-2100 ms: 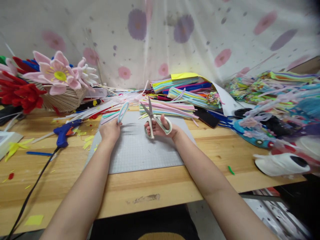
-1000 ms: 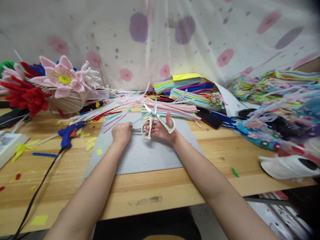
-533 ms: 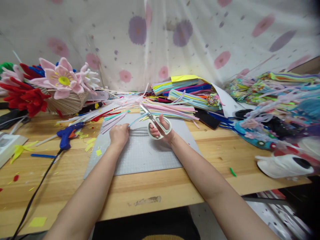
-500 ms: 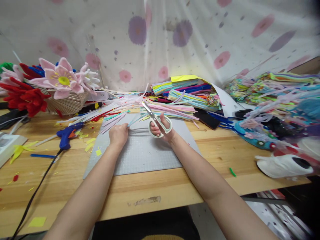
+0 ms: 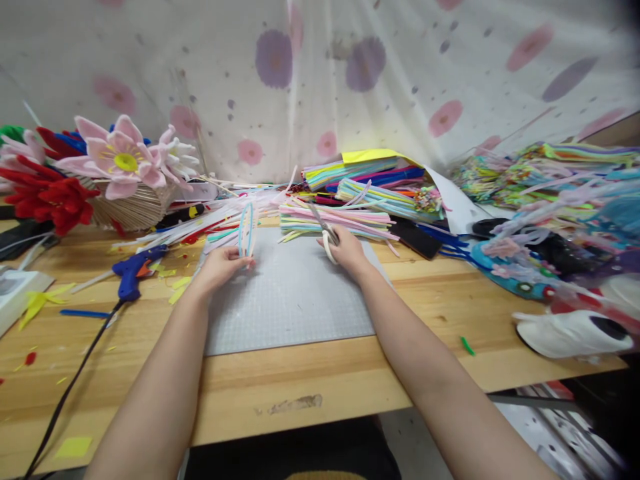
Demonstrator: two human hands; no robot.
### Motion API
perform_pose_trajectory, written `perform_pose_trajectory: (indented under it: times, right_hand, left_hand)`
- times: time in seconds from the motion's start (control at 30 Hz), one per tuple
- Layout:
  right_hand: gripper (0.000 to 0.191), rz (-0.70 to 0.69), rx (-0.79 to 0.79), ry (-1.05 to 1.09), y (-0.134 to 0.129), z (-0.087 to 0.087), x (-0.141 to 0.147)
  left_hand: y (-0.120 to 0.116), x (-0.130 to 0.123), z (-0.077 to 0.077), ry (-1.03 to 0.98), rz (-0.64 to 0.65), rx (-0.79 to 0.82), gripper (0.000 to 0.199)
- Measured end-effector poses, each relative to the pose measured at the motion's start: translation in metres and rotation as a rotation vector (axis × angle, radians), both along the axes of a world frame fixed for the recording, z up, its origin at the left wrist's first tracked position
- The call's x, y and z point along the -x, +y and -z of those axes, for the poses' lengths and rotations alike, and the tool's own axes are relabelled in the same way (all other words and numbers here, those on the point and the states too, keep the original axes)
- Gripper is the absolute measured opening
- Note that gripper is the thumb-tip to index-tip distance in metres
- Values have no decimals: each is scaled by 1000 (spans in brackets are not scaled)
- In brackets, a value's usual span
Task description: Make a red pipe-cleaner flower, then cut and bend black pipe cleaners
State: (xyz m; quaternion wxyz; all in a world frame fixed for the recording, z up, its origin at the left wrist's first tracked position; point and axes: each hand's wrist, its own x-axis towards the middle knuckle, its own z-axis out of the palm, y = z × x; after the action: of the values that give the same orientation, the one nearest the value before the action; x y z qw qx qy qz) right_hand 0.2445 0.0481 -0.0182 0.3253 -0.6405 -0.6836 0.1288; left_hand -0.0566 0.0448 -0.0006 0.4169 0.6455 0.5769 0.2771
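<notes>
My left hand (image 5: 225, 267) pinches a few thin fuzzy pipe cleaners (image 5: 246, 230), blue and pale, which stand up from the fingers above the left part of a grey cutting mat (image 5: 295, 300). At the right side of the mat, my right hand (image 5: 346, 250) is closed around white-handled scissors (image 5: 327, 241), their blades pointing up and away to the left. Behind the scissors lies a bundle of pink, yellow and green pipe cleaners (image 5: 345, 221). Short teal and lilac pieces (image 5: 223, 235) rest just behind my left hand.
A blue glue gun (image 5: 133, 270) with its cord lies on the left. Pink and red fuzzy flowers (image 5: 120, 160) stand at the back left. A black phone (image 5: 417, 239), a spool of white material (image 5: 570, 332) and heaped pipe cleaners (image 5: 575, 167) occupy the right. Yellow scraps litter the wooden table (image 5: 300, 373).
My left hand has turned and moved left, raising the pipe cleaners upright. My right hand has shifted right with the scissors, which have turned. The mat has moved slightly to the right.
</notes>
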Motion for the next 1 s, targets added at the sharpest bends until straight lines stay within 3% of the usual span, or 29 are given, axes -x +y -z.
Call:
perform_pose_trajectory:
  times: [0.07, 0.17, 0.23, 0.43, 0.6, 0.77, 0.87, 1.0]
  right_hand:
    - [27, -57, -65, -137, 1, 3, -4]
    - [31, -175, -39, -222, 3, 9, -9]
    - [40, -247, 4, -222, 4, 11, -11]
    - [45, -338, 93, -272, 1, 0, -18]
    - [38, -336, 175, -367, -1, -14, -32]
    - [26, -358, 234, -471, 1, -22, -51]
    - [24, -337, 246, -536, 1, -25, -58]
    - [22, -309, 300, -533, -1, -29, -58]
  left_hand:
    - [-2, 9, -9, 259, -28, -49, 27]
    - [-6, 19, -17, 754, -190, -159, 28]
    - [-6, 24, -17, 911, -255, -199, 33]
    - [-7, 22, -7, 874, -267, -409, 52]
    - [-12, 0, -15, 714, -329, -472, 37]
    - [-12, -19, -4, 708, -88, -310, 32]
    - [-8, -17, 12, 756, 2, -415, 45]
    - [-3, -11, 25, 782, -9, -494, 54]
